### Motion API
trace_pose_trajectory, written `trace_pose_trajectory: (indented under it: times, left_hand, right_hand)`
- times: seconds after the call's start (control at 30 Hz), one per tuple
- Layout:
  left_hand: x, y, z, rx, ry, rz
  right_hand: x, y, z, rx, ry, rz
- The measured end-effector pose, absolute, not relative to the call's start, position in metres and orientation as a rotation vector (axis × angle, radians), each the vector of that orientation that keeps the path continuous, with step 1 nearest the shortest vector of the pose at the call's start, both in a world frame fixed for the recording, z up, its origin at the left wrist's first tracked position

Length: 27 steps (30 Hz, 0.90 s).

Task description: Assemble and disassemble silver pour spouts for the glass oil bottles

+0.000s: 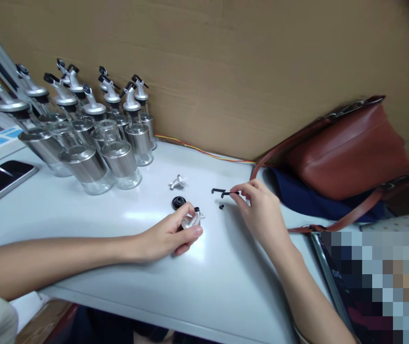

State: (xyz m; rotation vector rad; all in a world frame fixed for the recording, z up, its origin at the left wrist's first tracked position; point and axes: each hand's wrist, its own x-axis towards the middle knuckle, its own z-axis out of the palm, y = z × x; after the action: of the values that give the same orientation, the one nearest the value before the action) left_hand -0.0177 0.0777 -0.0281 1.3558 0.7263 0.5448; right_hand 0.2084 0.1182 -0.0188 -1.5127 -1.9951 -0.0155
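My left hand (175, 231) is closed around a silver pour spout (192, 220) with a small black piece at its tip. Between the thumb and fingertips of my right hand (259, 210) is a thin black lever (227, 194). A second black lever (218, 190) lies just left of it, and a small black cap (221, 207) rests on the table below. Beyond my left hand are a round black stopper (179, 203) and another silver spout (177, 182) on its side.
Several glass bottles with metal sleeves (82, 162) stand at the back left, most topped with spouts. A phone (3, 184) lies at the left edge. On the right are a brown leather bag (351, 148) and dark blue cloth (293, 196). Thin wires (204, 152) run along the cardboard wall (226, 71).
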Motion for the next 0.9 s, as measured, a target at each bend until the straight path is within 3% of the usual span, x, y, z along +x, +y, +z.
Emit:
trace_pose_trajectory:
  times: [0.23, 0.9]
  left_hand:
    - [-0.016, 0.078, -0.027, 1.383, 0.714, 0.554]
    - [-0.017, 0.078, -0.032, 1.331, 0.660, 0.599]
  right_hand:
    - [0.211, 0.124, -0.033, -1.697, -2.084, 0.131]
    - [0.199, 0.115, -0.027, -1.460, -2.179, 0.119]
